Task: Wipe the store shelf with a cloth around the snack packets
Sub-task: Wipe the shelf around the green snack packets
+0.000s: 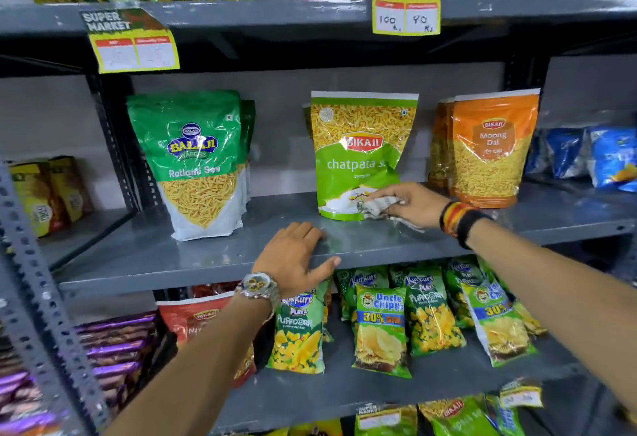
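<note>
A grey metal shelf (193, 256) holds three upright snack packets: a green Ratlami Sev pouch (196, 163) on the left, a light green chatpata pouch (358, 153) in the middle, and an orange Moong Dal pouch (489, 149) on the right. My right hand (410, 204) grips a crumpled white cloth (379, 206) pressed against the shelf at the lower right corner of the chatpata pouch. Resting flat on the shelf's front edge is my left hand (296, 256), fingers spread, holding nothing.
The shelf below carries rows of Puffcorn and chips bags (379, 328). Price tags (406, 8) hang from the shelf above. A perforated upright post (44, 297) stands at the left. Blue packets (610, 156) sit on the neighbouring shelf at right.
</note>
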Demonstrator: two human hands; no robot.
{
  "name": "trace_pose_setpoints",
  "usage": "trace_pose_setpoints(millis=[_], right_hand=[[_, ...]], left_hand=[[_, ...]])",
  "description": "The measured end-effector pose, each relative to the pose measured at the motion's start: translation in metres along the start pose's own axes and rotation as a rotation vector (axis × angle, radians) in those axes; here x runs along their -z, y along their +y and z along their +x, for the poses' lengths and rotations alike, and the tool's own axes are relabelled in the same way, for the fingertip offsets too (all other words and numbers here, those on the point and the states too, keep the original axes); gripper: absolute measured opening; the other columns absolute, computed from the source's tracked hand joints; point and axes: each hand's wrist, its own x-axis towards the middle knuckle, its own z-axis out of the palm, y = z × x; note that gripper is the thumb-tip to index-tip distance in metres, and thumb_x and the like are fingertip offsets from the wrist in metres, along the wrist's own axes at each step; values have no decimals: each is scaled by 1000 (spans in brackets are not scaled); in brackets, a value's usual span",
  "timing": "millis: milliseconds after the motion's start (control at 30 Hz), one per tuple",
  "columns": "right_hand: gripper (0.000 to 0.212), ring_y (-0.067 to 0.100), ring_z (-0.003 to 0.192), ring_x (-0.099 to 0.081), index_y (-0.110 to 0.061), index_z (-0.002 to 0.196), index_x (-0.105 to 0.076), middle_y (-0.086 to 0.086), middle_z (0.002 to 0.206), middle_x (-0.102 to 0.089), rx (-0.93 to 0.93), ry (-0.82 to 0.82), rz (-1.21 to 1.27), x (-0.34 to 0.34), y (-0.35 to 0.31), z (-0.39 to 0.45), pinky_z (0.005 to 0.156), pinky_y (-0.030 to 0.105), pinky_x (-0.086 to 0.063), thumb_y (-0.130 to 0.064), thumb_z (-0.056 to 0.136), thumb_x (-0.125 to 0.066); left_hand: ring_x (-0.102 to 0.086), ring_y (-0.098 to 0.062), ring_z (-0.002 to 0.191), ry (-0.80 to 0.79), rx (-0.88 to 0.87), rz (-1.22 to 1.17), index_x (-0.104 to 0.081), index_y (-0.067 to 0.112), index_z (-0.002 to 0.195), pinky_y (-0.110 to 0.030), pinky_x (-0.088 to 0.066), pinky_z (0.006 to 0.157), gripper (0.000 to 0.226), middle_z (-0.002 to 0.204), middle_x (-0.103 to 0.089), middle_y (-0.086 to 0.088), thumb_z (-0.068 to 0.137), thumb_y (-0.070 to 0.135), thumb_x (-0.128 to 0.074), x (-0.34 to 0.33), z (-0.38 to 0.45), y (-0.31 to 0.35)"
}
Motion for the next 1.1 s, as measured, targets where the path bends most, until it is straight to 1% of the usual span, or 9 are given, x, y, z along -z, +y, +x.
trace_pose_setpoints(millis=[167,400,600,700,767,867,967,1033,1100], right_hand=[[41,18,133,-47,-23,126,-65,0,142,-55,70,-130,-99,-12,39,32,101,26,-39,-1,94,-53],[44,21,122,-58,-29,121,-66,-2,130,-64,175,-184,-15,-2,86,-2,102,41,-47,1,92,-52],[38,8,112,-65,-21,123,-67,-7,120,-71,213,-353,121,52,75,-65,98,24,-49,0,93,-59],[34,-11,98,-63,-17,120,-69,-9,111,-71,174,-207,92,58,72,-44,86,9,-47,1,92,-59],[37,3,106,-65,-22,119,-69,-2,117,-70,115,-101,-34,44,73,-21,90,21,-49,0,92,-55],[47,30,115,-61,-32,121,-65,6,131,-65,22,-81,-205,10,81,-11,93,40,-51,0,89,-49],[46,23,112,-61,-32,123,-63,1,128,-66,87,-159,-162,2,67,-30,93,39,-51,-2,92,-49],[41,10,107,-63,-27,121,-67,-5,120,-69,124,-263,-59,12,54,-39,92,28,-51,-2,92,-53],[38,4,99,-63,-26,119,-69,-8,117,-69,119,-252,-19,19,49,-29,88,22,-49,-2,93,-56]], left_hand=[[-57,-23,92,-5,37,11,-63,20,112,-45,-50,84,53,102,-62,1,97,66,-40,-22,29,34],[-58,-23,99,-12,50,34,-62,22,118,-45,-49,90,45,113,-64,2,100,58,-42,-28,29,33],[-56,-22,98,17,97,14,-64,22,116,-40,-48,86,44,110,-65,2,95,56,-47,-25,28,37],[-56,-23,96,13,120,17,-63,22,114,-42,-47,84,43,106,-64,1,95,56,-46,-23,28,41],[-55,-23,95,12,125,16,-63,22,113,-43,-47,84,42,106,-63,1,95,56,-46,-22,28,41],[-54,-22,96,-15,115,11,-62,22,113,-45,-47,86,42,106,-62,2,97,56,-45,-20,27,40],[-55,-23,97,-2,110,-9,-63,21,113,-45,-48,87,44,106,-63,2,96,58,-44,-22,24,40],[-56,-24,96,11,104,-18,-64,20,112,-45,-48,87,46,105,-64,1,94,58,-45,-21,24,40],[-57,-24,97,-12,107,-35,-64,20,112,-45,-49,88,49,106,-64,0,93,60,-44,-19,27,40]])
